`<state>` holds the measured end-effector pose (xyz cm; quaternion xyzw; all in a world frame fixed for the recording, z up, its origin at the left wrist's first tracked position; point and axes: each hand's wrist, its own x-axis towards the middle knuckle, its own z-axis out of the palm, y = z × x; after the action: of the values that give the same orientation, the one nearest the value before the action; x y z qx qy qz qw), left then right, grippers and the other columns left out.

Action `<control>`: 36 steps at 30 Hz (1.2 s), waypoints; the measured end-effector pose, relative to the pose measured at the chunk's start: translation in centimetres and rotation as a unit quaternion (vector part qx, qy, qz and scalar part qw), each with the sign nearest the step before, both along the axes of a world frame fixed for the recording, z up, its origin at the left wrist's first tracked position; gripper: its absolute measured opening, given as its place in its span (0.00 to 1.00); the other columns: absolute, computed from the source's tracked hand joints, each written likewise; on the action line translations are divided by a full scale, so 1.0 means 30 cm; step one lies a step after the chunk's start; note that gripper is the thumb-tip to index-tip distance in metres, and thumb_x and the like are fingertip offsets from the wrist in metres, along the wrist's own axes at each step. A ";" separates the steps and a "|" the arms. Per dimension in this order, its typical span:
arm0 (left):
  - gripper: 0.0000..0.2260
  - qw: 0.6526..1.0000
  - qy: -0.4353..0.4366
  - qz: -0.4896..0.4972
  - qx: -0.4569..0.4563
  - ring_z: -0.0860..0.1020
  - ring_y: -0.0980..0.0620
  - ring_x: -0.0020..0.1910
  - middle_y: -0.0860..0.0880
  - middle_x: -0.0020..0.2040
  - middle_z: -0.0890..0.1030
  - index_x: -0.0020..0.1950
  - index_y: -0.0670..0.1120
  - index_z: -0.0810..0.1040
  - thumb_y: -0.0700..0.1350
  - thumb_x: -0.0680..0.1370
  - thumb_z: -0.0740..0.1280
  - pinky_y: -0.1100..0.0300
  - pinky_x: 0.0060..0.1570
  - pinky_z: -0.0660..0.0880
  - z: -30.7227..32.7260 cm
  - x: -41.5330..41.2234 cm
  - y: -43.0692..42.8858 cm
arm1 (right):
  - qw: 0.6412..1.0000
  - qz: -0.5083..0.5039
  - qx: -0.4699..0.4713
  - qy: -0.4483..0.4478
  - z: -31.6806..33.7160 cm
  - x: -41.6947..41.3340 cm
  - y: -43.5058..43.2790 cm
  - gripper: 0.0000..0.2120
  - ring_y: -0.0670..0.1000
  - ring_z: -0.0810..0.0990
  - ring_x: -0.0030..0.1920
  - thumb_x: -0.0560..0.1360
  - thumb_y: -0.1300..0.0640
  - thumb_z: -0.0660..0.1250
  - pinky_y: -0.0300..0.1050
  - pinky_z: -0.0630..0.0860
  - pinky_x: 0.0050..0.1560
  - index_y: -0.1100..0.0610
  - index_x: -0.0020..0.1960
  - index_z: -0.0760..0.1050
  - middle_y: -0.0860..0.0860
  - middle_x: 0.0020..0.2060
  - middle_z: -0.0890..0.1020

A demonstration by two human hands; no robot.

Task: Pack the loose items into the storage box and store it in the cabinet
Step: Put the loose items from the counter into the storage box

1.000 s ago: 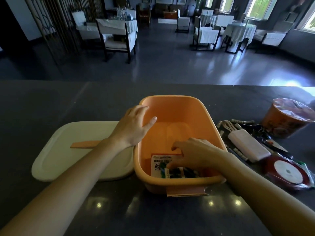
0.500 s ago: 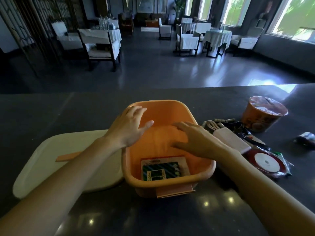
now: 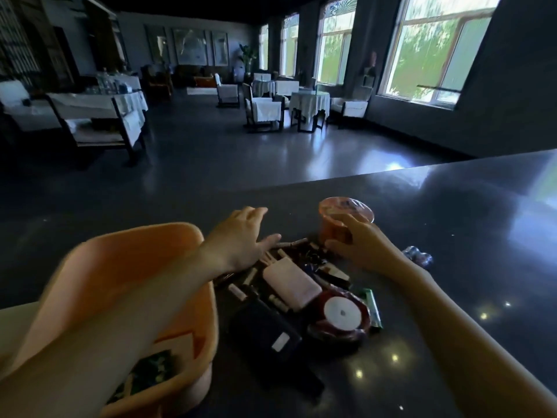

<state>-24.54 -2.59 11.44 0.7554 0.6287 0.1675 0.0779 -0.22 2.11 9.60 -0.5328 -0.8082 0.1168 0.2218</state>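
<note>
Orange plastic marks both ends of the move: the storage box (image 3: 120,282) sits near left on the dark counter (image 3: 467,224), and the noodle cup (image 3: 334,233) stands upright at the far edge of the loose pile to its right. A second ago the right hand was down inside the box settling a patterned packet (image 3: 150,369), with the left hand at the box's rim. Now both hands are out of the box and over the pile, and the packet lies alone on the box floor. The right hand (image 3: 361,248) is at the cup, its fingers (image 3: 351,221) curled round the near wall and the thumb spread left. The cup stands on the counter, not yet lifted. The left hand (image 3: 241,239) reaches across the box's far corner with its fingers loosely spread and holding nothing, the thumb just beside some small pens or sticks. Between the hands and the camera lie a white power bank (image 3: 291,282), a red ribbon reel (image 3: 340,315) and a black case (image 3: 265,330), all untouched. So one item is packed and the cup looks like the next pick. Most of the pile is still out. Fitting the lid and moving the box to a cabinet are still ahead, and no cabinet is in view.
</note>
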 end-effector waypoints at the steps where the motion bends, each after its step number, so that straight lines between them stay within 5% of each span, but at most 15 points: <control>1: 0.32 1.000 -0.004 0.000 -0.009 0.58 0.48 0.73 0.47 0.75 0.59 0.75 0.48 0.53 0.60 0.76 0.59 0.50 0.69 0.60 -0.010 0.050 0.035 | 1.000 -0.004 -0.006 0.000 -0.006 0.056 0.035 0.31 0.59 0.68 0.66 0.71 0.49 0.70 0.50 0.67 0.64 0.52 0.71 0.63 0.57 0.70 0.66; 6: 0.35 0.998 -0.042 0.033 -0.036 0.57 0.48 0.73 0.45 0.75 0.57 0.75 0.47 0.50 0.61 0.75 0.60 0.52 0.70 0.58 -0.090 0.252 0.196 | 0.997 -0.017 -0.067 0.018 -0.047 0.273 0.213 0.31 0.56 0.68 0.64 0.71 0.49 0.70 0.47 0.67 0.62 0.49 0.70 0.62 0.55 0.66 0.67; 11: 0.40 0.975 -0.189 0.073 -0.095 0.56 0.49 0.74 0.46 0.77 0.51 0.76 0.48 0.44 0.59 0.74 0.64 0.55 0.69 0.56 -0.199 0.393 0.299 | 0.993 0.012 -0.099 0.062 -0.083 0.369 0.349 0.31 0.54 0.65 0.68 0.71 0.44 0.68 0.52 0.68 0.62 0.46 0.70 0.61 0.52 0.69 0.65; 19: 0.54 0.955 -0.252 0.084 -0.132 0.46 0.43 0.75 0.43 0.76 0.42 0.73 0.58 0.35 0.60 0.63 0.74 0.44 0.71 0.54 -0.293 0.527 0.509 | 0.984 0.018 -0.154 0.086 -0.184 0.423 0.553 0.39 0.52 0.68 0.67 0.66 0.32 0.64 0.46 0.69 0.58 0.42 0.72 0.54 0.50 0.71 0.64; 25: 0.43 0.956 -0.267 0.111 -0.049 0.63 0.43 0.70 0.42 0.70 0.62 0.74 0.55 0.58 0.59 0.64 0.74 0.54 0.68 0.61 -0.335 0.558 0.571 | 0.985 0.026 -0.155 0.073 -0.195 0.483 0.598 0.45 0.51 0.70 0.65 0.62 0.28 0.63 0.46 0.71 0.59 0.44 0.73 0.53 0.50 0.70 0.66; 30: 0.40 0.963 -0.233 0.131 0.025 0.68 0.46 0.67 0.43 0.67 0.68 0.72 0.53 0.64 0.54 0.63 0.77 0.58 0.66 0.64 -0.225 0.460 0.550 | 0.988 0.050 -0.129 0.070 -0.169 0.454 0.620 0.39 0.52 0.67 0.67 0.69 0.40 0.68 0.47 0.68 0.62 0.46 0.73 0.53 0.52 0.71 0.64; 36: 0.41 0.944 -0.257 0.149 0.141 0.75 0.59 0.57 0.56 0.60 0.75 0.67 0.54 0.71 0.63 0.55 0.73 0.72 0.56 0.68 0.043 0.188 0.319 | 0.981 0.132 -0.109 0.085 -0.073 0.231 0.521 0.38 0.52 0.69 0.66 0.70 0.43 0.69 0.47 0.70 0.62 0.48 0.73 0.54 0.53 0.70 0.65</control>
<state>-18.91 6.98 12.74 0.5874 0.6629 0.4525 0.1039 6.71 17.73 7.39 -0.4304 -0.8321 0.2777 0.2128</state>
